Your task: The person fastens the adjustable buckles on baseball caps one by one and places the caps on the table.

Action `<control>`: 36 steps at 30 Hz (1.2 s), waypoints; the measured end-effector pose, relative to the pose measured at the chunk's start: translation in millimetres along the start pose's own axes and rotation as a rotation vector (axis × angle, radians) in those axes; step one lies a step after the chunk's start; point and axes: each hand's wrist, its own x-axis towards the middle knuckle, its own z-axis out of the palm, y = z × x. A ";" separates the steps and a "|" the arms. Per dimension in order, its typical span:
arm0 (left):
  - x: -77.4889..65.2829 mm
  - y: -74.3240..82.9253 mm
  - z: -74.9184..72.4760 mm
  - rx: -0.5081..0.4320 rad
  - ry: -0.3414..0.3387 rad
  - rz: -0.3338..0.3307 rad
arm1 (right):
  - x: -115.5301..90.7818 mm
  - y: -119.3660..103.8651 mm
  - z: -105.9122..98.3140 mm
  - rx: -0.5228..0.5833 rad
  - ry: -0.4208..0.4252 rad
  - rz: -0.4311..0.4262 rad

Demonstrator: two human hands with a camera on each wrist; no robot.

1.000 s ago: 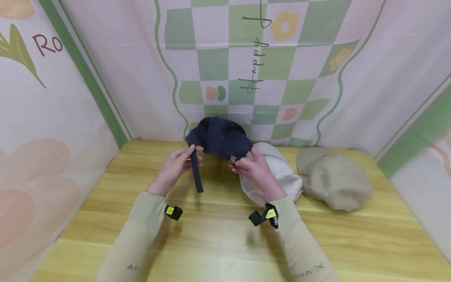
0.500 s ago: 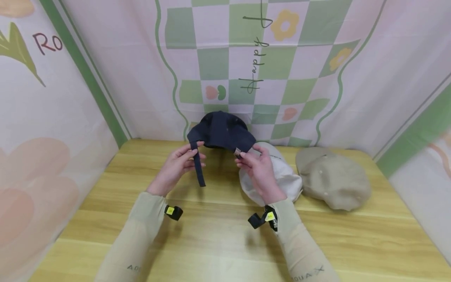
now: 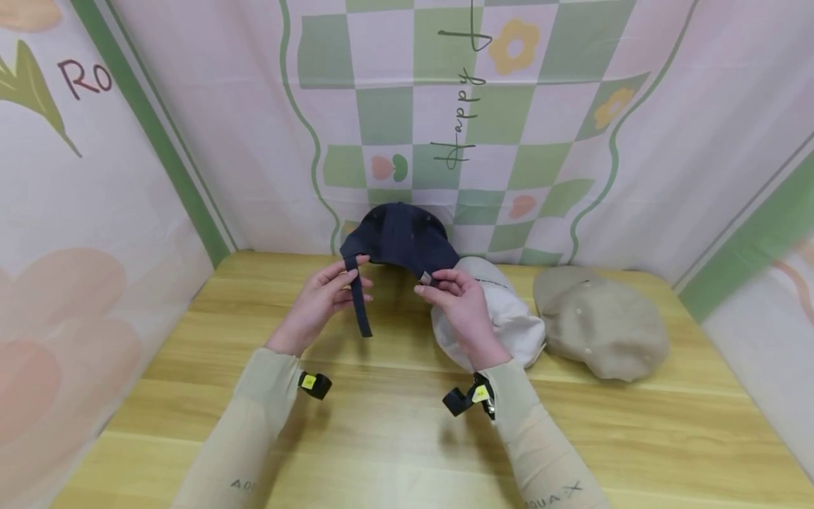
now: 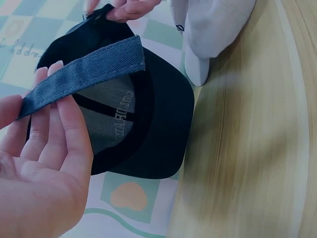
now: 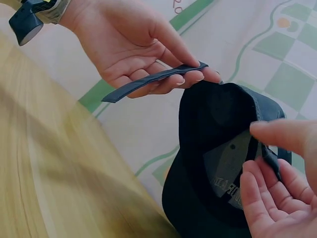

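Note:
A navy baseball cap (image 3: 400, 237) is held up toward the back of the table, its back strap undone and its opening facing me. My left hand (image 3: 314, 304) pinches the long loose strap (image 3: 358, 300) near where it joins the cap; the free end hangs down. In the left wrist view the strap (image 4: 89, 74) crosses over the fingers, with the cap's brim (image 4: 171, 124) beyond. My right hand (image 3: 464, 304) holds the short opposite end with the metal buckle (image 3: 426, 278). The right wrist view shows that short tab (image 5: 271, 162) between the thumb and curled fingers.
An off-white cap (image 3: 509, 325) lies just behind and right of my right hand. Farther right, a beige cap (image 3: 604, 325) rests on the wooden table (image 3: 394, 431). A printed checkered curtain (image 3: 432, 113) hangs close behind the navy cap.
The navy cap has lifted and tilted, its back opening now turned toward me. My right hand has shifted its grip at the buckle end. The left hand keeps pinching the strap.

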 end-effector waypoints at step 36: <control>2.4 -5.6 13.9 0.020 -0.030 -0.006 | 2.9 4.9 -1.0 0.069 0.039 -0.134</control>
